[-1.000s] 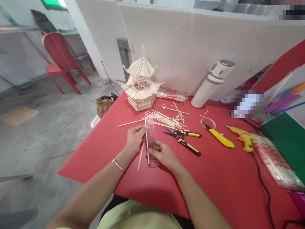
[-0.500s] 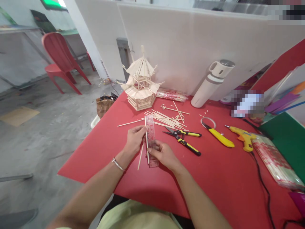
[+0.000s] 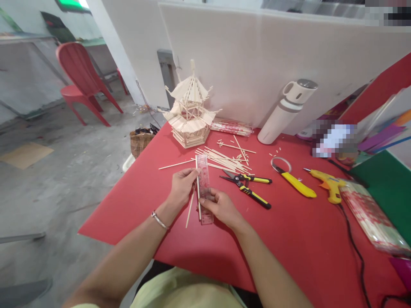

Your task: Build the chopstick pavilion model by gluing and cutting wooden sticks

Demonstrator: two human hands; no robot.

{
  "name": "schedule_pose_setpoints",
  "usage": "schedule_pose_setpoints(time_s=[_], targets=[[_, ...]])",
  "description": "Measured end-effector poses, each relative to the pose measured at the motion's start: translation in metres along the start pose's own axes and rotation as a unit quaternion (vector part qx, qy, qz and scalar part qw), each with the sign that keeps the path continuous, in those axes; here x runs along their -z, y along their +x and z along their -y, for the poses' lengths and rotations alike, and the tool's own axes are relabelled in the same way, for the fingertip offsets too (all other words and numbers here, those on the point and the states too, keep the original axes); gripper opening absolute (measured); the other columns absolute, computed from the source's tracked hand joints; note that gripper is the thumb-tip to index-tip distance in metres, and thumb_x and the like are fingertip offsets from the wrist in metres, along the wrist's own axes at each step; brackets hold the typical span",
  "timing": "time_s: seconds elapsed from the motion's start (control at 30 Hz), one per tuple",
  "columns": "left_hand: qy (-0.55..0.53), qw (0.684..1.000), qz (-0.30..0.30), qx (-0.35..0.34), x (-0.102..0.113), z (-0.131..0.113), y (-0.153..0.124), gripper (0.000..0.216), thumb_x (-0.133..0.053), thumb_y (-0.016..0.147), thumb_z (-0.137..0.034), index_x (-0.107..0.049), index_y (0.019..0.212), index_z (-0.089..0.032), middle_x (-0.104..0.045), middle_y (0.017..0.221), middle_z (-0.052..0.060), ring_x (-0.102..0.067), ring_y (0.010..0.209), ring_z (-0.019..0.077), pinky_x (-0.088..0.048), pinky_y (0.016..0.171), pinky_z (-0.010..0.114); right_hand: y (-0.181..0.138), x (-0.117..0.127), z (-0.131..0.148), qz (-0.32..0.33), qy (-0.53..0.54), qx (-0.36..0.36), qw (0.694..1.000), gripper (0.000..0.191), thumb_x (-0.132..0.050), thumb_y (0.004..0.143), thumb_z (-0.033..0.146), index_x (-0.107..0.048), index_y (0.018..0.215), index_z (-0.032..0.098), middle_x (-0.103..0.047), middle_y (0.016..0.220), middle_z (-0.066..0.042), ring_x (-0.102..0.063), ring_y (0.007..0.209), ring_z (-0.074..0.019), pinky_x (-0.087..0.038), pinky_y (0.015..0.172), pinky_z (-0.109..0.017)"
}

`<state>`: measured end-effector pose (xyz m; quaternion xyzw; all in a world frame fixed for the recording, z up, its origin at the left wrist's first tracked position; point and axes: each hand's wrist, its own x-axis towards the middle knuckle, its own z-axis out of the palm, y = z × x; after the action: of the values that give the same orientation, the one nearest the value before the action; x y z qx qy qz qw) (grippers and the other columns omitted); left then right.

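Observation:
My left hand (image 3: 184, 185) pinches a thin wooden stick (image 3: 198, 188) near its upper part, laid along the edge of a clear pinkish ruler (image 3: 203, 171). From the other side my right hand (image 3: 221, 207) grips the ruler, its thumb on the stick's lower part. A second stick (image 3: 190, 209) slants down below my left hand; whether the fingers hold it I cannot tell. Beyond the ruler lies a loose pile of wooden sticks (image 3: 224, 160). To the right rest black-and-yellow cutting shears (image 3: 247, 186), their blades parted.
Behind the pile stands a pagoda model (image 3: 191, 113) made of sticks. Further right are a white flask (image 3: 279, 113), a yellow-handled tool with a wire loop (image 3: 297, 184), a yellow glue gun (image 3: 330, 186) with its cord and packed sticks (image 3: 372, 214). The red table's edge (image 3: 109, 196) runs along the left.

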<state>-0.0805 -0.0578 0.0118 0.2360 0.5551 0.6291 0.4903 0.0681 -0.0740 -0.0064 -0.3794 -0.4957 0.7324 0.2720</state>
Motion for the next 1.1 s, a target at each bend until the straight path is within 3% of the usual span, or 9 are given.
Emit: schedule_pose_setpoints(time_s=[1.1], targets=[[-0.009, 1.0, 0.003, -0.001, -0.0022, -0.0019, -0.0012, 0.02, -0.082, 0.062, -0.031, -0.074, 0.065, -0.013, -0.057, 0.05, -0.003, -0.041, 0.043, 0.0055, -0.032, 0.044, 0.021, -0.0023, -0.001, 0.0058, 0.006, -0.014, 0.003, 1.0, 0.04, -0.081, 0.07, 0.043, -0.064, 0.098, 0.019, -0.07, 0.078, -0.001, -0.066, 0.07, -0.0173, -0.055, 0.069, -0.032]])
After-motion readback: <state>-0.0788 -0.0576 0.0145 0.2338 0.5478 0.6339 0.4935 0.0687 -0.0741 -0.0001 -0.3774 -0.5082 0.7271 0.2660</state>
